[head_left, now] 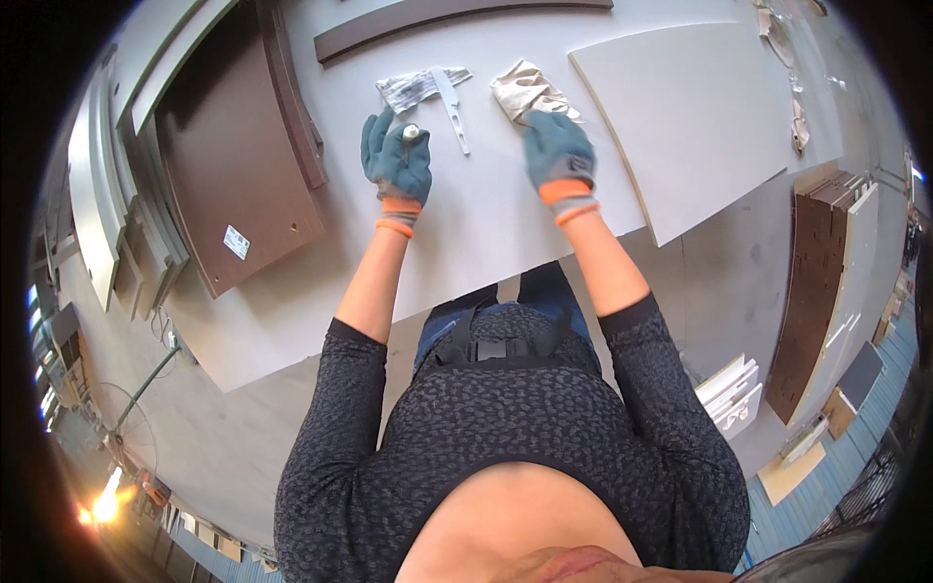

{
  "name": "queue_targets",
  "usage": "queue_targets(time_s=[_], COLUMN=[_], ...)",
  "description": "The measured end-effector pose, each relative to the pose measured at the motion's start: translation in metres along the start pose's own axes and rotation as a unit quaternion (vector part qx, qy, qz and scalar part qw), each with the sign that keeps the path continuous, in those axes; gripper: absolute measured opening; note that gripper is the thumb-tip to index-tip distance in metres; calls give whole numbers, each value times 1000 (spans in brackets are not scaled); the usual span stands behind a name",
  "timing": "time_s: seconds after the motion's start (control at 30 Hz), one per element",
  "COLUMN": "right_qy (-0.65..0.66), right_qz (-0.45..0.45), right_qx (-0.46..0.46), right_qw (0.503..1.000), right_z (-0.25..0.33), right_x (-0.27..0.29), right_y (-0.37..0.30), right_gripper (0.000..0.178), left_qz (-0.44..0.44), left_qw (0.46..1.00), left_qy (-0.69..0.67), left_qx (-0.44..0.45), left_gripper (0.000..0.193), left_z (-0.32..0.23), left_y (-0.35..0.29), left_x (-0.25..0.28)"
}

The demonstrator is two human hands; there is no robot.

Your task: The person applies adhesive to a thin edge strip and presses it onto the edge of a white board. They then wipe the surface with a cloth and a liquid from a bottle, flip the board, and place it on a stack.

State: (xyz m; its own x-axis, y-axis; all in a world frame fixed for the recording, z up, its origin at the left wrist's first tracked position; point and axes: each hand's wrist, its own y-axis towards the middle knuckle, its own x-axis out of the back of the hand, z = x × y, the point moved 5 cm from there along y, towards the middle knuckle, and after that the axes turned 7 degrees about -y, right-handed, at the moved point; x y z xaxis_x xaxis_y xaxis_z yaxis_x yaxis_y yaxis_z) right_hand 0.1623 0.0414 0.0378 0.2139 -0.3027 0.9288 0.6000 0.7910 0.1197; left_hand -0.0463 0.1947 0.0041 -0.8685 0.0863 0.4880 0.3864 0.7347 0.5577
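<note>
My left hand, in a teal and grey glove with an orange cuff, is closed around a small tube-like thing with a round white end. Most of that thing is hidden in the palm. Just beyond it lie a crumpled, grey-stained cloth and a white plastic scraper, whose wide end rests on the cloth. My right hand, gloved alike and slightly blurred, has its fingers closed at the near edge of a crumpled cream cloth. All of this is on or above a pale worktable.
A flat pale panel lies right of my right hand. Stacked dark brown panels stand at the left, and a long brown strip lies across the far side. More brown boards are stacked at the right. A fan stands lower left.
</note>
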Motion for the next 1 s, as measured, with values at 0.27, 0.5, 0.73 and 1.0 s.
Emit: queue_targets(time_s=[0.27, 0.5, 0.73, 1.0], right_qy=[-78, 344, 338, 282], right_qz=[101, 76, 7, 70], right_qx=[-135, -173, 86, 136], right_qw=[983, 920, 937, 947], right_z=[-87, -60, 21, 17], right_x=[-21, 11, 113, 123], right_y=[-50, -50, -41, -38], right_gripper=[35, 20, 21, 16], left_qz=[224, 300, 338, 385], left_qw=[860, 858, 880, 867], left_qy=[-334, -309, -299, -298], left_qx=[314, 278, 150, 102], left_gripper=[18, 23, 26, 24], left_z=[-79, -118, -159, -170], left_y=[-46, -31, -6, 3], left_x=[-20, -16, -13, -14])
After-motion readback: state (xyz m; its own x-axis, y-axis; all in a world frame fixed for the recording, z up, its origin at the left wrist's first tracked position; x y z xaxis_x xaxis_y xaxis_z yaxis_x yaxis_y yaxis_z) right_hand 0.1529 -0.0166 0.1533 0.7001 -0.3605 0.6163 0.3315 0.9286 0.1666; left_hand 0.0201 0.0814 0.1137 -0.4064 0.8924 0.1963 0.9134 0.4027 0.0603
